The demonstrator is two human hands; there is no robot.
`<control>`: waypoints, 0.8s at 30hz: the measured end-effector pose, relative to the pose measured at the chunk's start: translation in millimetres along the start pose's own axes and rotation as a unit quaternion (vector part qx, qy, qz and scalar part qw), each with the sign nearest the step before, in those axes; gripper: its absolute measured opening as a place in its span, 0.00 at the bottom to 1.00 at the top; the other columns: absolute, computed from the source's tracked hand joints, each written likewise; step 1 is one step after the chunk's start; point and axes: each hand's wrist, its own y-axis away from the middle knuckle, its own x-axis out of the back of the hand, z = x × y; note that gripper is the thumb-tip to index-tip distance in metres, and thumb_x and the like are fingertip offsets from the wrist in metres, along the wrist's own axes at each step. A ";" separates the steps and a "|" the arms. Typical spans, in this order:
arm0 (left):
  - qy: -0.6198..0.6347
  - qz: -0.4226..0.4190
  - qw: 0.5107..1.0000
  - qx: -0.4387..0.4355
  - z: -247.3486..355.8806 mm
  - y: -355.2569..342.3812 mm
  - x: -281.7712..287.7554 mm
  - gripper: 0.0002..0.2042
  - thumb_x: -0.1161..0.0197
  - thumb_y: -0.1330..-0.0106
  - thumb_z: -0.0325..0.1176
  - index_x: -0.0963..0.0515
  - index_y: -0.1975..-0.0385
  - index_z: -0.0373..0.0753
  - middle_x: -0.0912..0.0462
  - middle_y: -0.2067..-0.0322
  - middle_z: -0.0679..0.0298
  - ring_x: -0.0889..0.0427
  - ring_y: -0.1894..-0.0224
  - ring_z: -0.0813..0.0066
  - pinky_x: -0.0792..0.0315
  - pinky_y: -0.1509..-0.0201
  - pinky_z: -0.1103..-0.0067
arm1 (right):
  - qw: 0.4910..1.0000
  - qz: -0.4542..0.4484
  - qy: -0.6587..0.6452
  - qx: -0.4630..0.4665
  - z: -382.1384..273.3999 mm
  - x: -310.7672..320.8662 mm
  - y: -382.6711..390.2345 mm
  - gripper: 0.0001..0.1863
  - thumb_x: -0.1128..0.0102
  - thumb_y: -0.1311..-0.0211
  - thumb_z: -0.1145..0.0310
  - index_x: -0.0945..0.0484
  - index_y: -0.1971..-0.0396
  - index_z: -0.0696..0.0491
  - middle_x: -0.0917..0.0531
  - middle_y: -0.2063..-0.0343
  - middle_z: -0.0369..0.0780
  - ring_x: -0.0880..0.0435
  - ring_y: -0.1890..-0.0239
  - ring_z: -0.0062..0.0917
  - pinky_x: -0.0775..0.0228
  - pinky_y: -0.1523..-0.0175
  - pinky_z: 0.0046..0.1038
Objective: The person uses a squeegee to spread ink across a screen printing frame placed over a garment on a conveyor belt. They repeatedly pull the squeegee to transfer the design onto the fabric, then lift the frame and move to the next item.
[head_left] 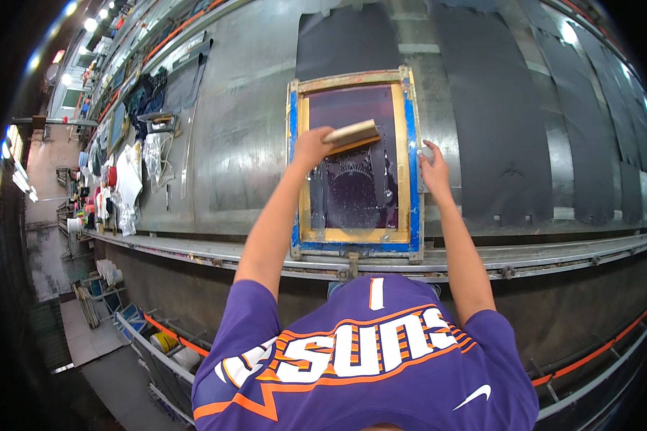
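A squeegee (354, 133) with a pale wooden handle and an orange blade lies tilted across the upper part of a printing screen. My left hand (311, 149) grips its left end. The screen frame (413, 122) is edged with blue and yellow tape. Inside it, the dark purple mesh (352, 197) shows a pale arched mark and wet-looking whitish specks and streaks. Beside the frame's right side, my right hand (434, 172) has its fingers closed around a small whitish piece that I cannot make out.
Dark sheets (496, 129) lie along the long metal table (226, 144), to the right of and beyond the frame. A metal rail (525, 251) runs along the near edge. Clear plastic bags (154, 161), cloths and tools crowd the left end. An orange-edged rack (172, 330) stands behind on the left.
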 end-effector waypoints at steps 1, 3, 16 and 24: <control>0.000 0.058 0.998 0.002 -1.1 20.6 -12.2 0.14 0.31 0.43 0.31 0.17 0.55 0.42 0.13 0.58 0.58 0.17 0.53 0.53 0.23 0.48 0.65 | 1.000 0.010 0.022 0.005 5.1 -8.3 -3.9 0.19 0.42 0.32 0.66 0.25 0.42 0.48 0.21 0.78 0.41 0.22 0.75 0.29 0.30 0.63 0.34; -0.006 0.104 0.992 -0.064 16.1 53.0 -29.2 0.15 0.34 0.44 0.25 0.17 0.55 0.43 0.14 0.55 0.59 0.17 0.51 0.56 0.23 0.45 0.66 | 0.998 0.054 0.025 0.023 12.9 -9.6 -10.1 0.15 0.43 0.33 0.67 0.21 0.47 0.48 0.19 0.78 0.44 0.19 0.73 0.33 0.30 0.63 0.37; -0.006 0.159 0.976 -0.152 44.0 293.4 -79.4 0.28 0.39 0.50 0.19 0.20 0.45 0.47 0.18 0.44 0.67 0.23 0.40 0.62 0.33 0.32 0.59 | 0.990 0.111 0.024 0.079 -13.7 -3.7 -6.3 0.11 0.43 0.33 0.67 0.18 0.53 0.48 0.19 0.79 0.41 0.22 0.75 0.26 0.31 0.65 0.32; 0.106 0.190 0.968 -0.126 38.8 323.2 -27.8 0.27 0.36 0.53 0.20 0.20 0.47 0.42 0.16 0.49 0.61 0.19 0.44 0.58 0.27 0.36 0.64 | 0.988 0.103 -0.040 0.110 -38.2 5.2 18.6 0.11 0.45 0.30 0.66 0.17 0.54 0.51 0.25 0.80 0.33 0.31 0.78 0.15 0.37 0.71 0.25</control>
